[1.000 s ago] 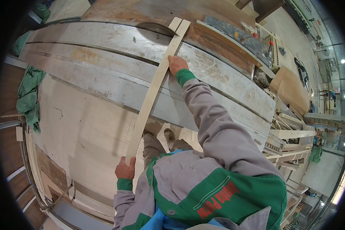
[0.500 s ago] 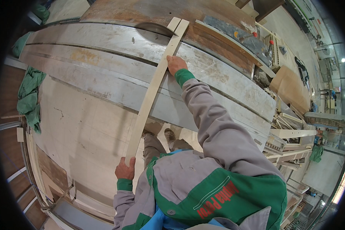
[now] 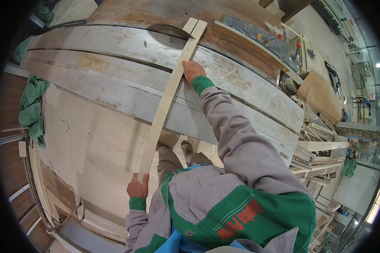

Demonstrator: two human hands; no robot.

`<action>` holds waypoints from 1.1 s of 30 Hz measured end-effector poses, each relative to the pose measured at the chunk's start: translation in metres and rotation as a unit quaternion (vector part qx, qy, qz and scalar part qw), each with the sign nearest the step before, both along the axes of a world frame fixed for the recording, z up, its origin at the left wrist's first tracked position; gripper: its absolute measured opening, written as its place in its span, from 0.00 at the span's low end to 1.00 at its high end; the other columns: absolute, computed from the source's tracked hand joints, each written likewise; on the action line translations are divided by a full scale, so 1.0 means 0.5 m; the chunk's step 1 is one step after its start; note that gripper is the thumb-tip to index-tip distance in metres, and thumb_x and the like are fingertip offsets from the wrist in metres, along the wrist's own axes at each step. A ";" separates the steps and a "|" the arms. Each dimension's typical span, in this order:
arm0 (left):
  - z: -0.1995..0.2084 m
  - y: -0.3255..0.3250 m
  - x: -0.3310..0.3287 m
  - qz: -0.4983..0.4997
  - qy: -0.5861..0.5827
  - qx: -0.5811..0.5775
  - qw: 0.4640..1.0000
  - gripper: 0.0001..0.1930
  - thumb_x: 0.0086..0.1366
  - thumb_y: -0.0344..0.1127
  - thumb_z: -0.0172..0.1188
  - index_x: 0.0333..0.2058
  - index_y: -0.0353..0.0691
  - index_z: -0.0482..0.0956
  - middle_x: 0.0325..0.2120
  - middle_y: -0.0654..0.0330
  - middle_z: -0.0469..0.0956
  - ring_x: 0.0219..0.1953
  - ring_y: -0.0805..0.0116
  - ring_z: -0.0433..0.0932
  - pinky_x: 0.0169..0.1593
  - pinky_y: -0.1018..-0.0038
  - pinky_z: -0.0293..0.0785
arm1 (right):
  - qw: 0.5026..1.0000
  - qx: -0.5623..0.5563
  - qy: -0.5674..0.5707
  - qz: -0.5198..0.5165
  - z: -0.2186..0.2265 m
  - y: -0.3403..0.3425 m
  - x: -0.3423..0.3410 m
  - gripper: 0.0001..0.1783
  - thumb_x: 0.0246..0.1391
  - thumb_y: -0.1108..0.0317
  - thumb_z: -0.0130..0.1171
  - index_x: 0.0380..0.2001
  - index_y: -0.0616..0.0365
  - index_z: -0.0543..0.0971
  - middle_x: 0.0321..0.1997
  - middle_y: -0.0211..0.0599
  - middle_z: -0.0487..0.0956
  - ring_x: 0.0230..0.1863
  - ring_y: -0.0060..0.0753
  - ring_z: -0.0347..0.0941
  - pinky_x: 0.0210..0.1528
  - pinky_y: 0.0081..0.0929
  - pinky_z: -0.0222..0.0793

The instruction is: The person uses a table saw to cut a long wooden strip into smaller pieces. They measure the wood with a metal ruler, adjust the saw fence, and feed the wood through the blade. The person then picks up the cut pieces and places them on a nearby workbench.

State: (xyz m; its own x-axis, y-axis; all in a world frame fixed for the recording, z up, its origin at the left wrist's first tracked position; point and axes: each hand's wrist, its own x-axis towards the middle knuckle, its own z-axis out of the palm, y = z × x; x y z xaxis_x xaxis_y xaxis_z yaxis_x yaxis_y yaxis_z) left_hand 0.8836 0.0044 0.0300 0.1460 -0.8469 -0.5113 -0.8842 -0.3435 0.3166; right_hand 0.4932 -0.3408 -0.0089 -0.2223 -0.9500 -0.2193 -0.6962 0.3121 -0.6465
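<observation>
A long pale wooden strip (image 3: 165,103) lies slantwise across a grey metal saw table (image 3: 114,46), its near end reaching out past the table's edge. At the far end a narrow slit runs lengthwise into the wood, in line with a round saw blade (image 3: 169,31) that stands up just left of it. My right hand (image 3: 193,71) is closed on the strip's right edge, over the table, thumb on top. Closer to my body, my left hand (image 3: 137,186) grips the near end, with its thumb along the side; some of its fingers are hidden.
A wooden fence with a dark plate (image 3: 257,38) lies right of the blade. Green cloth (image 3: 32,107) hangs at the table's left. Several wooden offcuts (image 3: 321,147) are piled at the right. My shoes (image 3: 187,147) show on the pale floor below the table.
The strip's far end has shifted very slightly to the left, and my right hand with it. My left hand stays in place.
</observation>
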 end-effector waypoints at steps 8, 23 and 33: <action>-0.003 -0.002 0.003 0.000 -0.007 -0.006 1.000 0.35 0.66 0.71 0.53 0.45 0.40 0.81 0.34 0.44 0.85 0.39 0.37 0.84 0.43 0.47 0.78 | 1.000 0.003 -0.003 0.000 0.006 0.001 -0.001 0.31 0.72 0.48 0.38 0.46 0.63 0.82 0.54 0.58 0.80 0.58 0.62 0.75 0.63 0.50 0.67; -0.006 0.003 0.004 -0.008 -0.020 0.000 1.000 0.36 0.67 0.72 0.51 0.47 0.39 0.81 0.35 0.42 0.85 0.38 0.37 0.83 0.44 0.47 0.78 | 1.000 -0.012 -0.001 -0.020 -0.029 -0.009 -0.006 0.31 0.72 0.45 0.40 0.44 0.60 0.83 0.50 0.56 0.82 0.54 0.61 0.76 0.60 0.48 0.69; 0.003 0.001 -0.004 -0.008 -0.005 0.003 1.000 0.36 0.67 0.72 0.52 0.47 0.40 0.81 0.35 0.44 0.85 0.38 0.37 0.84 0.43 0.47 0.78 | 1.000 -0.009 0.003 0.003 -0.013 -0.008 -0.005 0.31 0.72 0.46 0.39 0.46 0.61 0.83 0.53 0.56 0.82 0.56 0.60 0.76 0.62 0.48 0.68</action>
